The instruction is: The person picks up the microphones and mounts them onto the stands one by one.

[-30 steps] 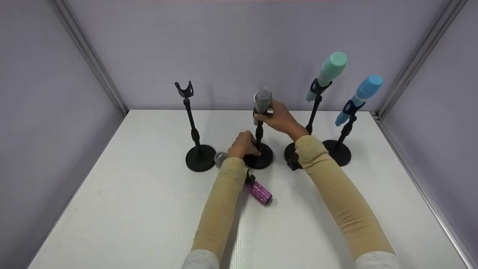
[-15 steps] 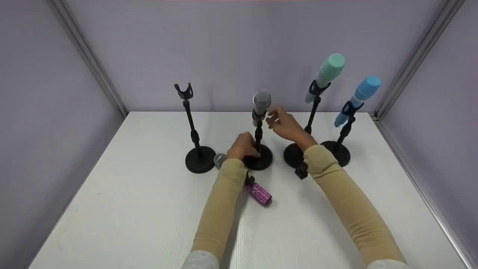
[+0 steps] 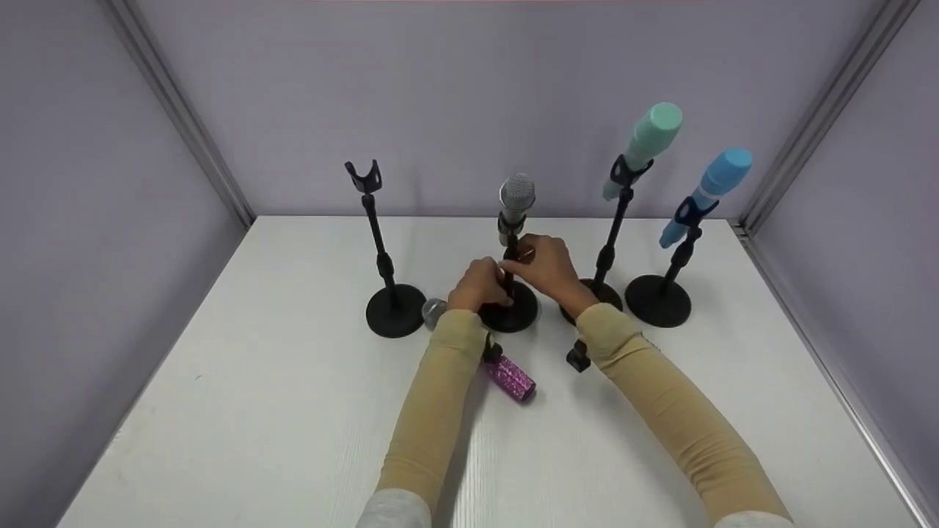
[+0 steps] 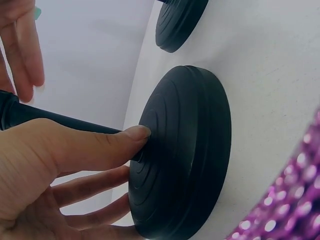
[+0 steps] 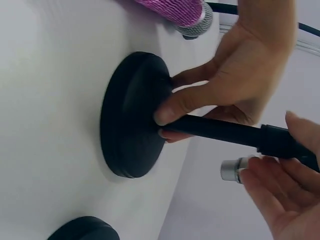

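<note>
A black microphone stand [image 3: 509, 308] with a round base stands mid-table, a silver-headed microphone [image 3: 517, 194] tilted in its clip. My left hand [image 3: 478, 286] grips the foot of its pole; in the left wrist view the thumb [image 4: 120, 142] lies along the pole while other fingers reach the base's edge. Higher up, my right hand [image 3: 546, 265] has thumb and fingers on either side of the pole at its collar [image 5: 277, 141]. A glittery pink microphone [image 3: 511, 378] lies on the table beneath my left forearm, its silver head [image 3: 433, 313] showing to the left.
To the left rises a stand [image 3: 394, 308] whose clip holds no microphone. On the right, one stand [image 3: 605, 257] carries a mint-green microphone [image 3: 653, 136] and another [image 3: 660, 299] a blue one [image 3: 722, 176]. Grey-lilac panels [image 3: 440, 95] enclose the white table's [image 3: 257, 411] back and sides.
My right hand has let go of the silver-headed microphone, drawn back to the right, then come in lower around the stand's pole. The left hand has stayed at the pole's foot.
</note>
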### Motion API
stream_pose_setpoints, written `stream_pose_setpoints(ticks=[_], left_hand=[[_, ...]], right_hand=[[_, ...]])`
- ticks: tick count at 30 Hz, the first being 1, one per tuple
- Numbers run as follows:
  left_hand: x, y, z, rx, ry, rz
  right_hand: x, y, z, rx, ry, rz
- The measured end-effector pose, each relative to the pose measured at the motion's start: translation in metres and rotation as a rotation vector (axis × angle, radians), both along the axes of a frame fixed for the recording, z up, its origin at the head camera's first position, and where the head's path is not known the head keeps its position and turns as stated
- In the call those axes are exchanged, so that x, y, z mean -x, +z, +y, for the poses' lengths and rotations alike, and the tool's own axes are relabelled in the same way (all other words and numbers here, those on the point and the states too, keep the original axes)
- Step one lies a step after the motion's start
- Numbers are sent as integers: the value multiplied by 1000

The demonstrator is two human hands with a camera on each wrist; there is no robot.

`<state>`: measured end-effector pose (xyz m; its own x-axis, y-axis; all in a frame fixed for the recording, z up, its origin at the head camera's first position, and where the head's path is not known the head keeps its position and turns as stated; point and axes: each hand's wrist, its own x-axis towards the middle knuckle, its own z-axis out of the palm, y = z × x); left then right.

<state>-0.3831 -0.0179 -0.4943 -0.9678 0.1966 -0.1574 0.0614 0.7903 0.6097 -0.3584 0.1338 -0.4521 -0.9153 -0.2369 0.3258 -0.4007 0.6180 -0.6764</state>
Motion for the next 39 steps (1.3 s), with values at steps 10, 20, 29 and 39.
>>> stream_pose_setpoints(ticks=[10,20,29,39], left_hand=[[-2,2,-1,-13,18,-9],[-3,4,-2,-16,35,-17],[-1,2,-3,-6,1,-19],[-2,0,-1,-16,-13,3]], right_hand=[[1,-7,-4,67,14,160],[4,-4,-3,118,83,-18],[2,-3,-5,95,3,-22],[3,-2,-4,114,-10,37]])
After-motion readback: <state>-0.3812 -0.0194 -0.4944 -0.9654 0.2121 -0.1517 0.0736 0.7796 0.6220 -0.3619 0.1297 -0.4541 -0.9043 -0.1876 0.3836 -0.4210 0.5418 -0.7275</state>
